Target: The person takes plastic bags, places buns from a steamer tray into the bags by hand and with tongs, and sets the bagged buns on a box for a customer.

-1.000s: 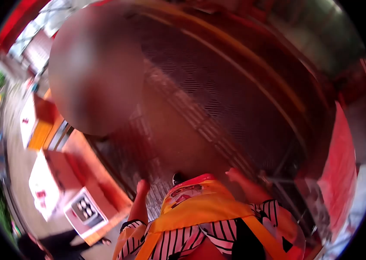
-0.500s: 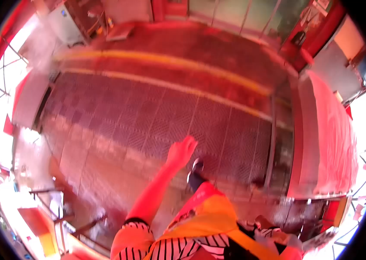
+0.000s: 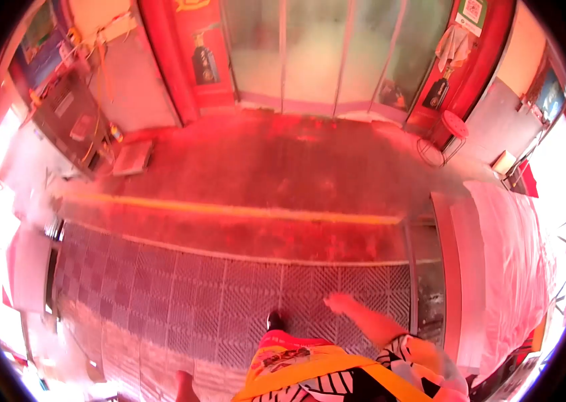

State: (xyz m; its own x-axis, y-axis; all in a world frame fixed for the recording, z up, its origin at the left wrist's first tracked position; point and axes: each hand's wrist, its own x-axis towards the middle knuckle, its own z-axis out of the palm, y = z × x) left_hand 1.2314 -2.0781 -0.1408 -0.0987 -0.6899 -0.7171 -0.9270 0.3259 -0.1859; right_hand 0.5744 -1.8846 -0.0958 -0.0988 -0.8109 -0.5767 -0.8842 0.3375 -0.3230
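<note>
My right hand (image 3: pixel 338 303) is raised in front of my body over the dark ribbed floor mat (image 3: pixel 196 295). Its fingers look curled together, with nothing visible in them. At the bottom edge, left of my yellow apron (image 3: pixel 316 365), a small part of my left hand or wrist (image 3: pixel 186 386) shows; its fingers cannot be made out. One dark shoe (image 3: pixel 274 321) shows on the mat beyond the apron. Neither hand touches any object that I can see.
Glass doors (image 3: pixel 316 53) stand ahead behind a yellow floor line (image 3: pixel 249 212). A red stool (image 3: pixel 454 124) is at the back right. A covered table (image 3: pixel 507 268) stands at right. A metal cabinet (image 3: pixel 72 120) and a flat board (image 3: pixel 133 157) are at the back left.
The view has swung from the counter with boxes towards the glass doors. My left hand, raised centrally half a second ago, is now low at the bottom edge; my right hand has come forward.
</note>
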